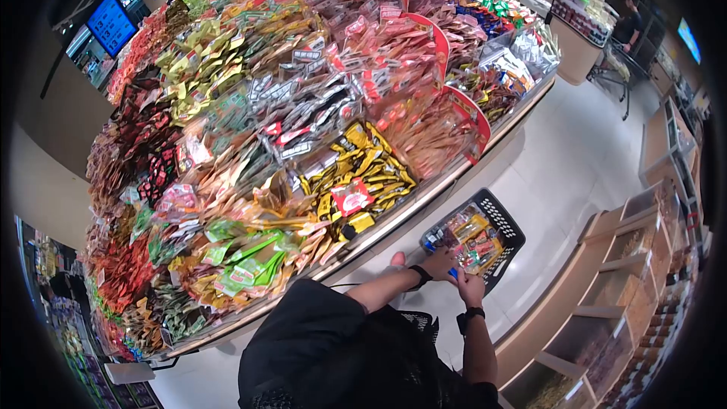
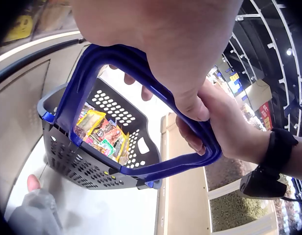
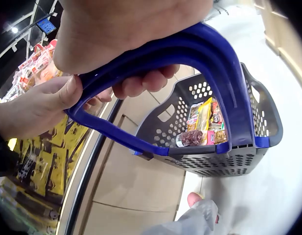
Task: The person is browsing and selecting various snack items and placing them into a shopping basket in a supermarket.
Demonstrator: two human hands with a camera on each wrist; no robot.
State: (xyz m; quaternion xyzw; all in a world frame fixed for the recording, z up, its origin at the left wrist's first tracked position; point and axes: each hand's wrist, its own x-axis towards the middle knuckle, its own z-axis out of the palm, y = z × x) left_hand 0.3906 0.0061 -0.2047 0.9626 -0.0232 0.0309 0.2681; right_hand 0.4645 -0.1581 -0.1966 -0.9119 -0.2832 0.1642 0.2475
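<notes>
Both hands grip the blue handle [image 2: 180, 161] of a dark grey shopping basket [image 1: 506, 220]. My left hand [image 1: 439, 264] has its fingers curled round the handle bar, fingertips showing beneath it in the left wrist view. Close beside it, my right hand [image 1: 471, 289] also wraps the bar, its fingertips [image 3: 153, 81] visible under the blue plastic. Inside the basket lie several packaged snacks, among them a yellow-edged packet [image 3: 204, 115] and a dark reddish-brown pack [image 3: 192, 138]. Perforated walls surround them.
A long display [image 1: 454, 174] heaped with wrapped snacks runs along the left, with yellow-and-black packets [image 1: 363, 167] near its edge. Wooden bins [image 1: 598, 318] line the right. Another person [image 1: 627, 26] stands by a cart [image 1: 609, 76] at the far right. Pale floor [image 1: 560, 159] lies between.
</notes>
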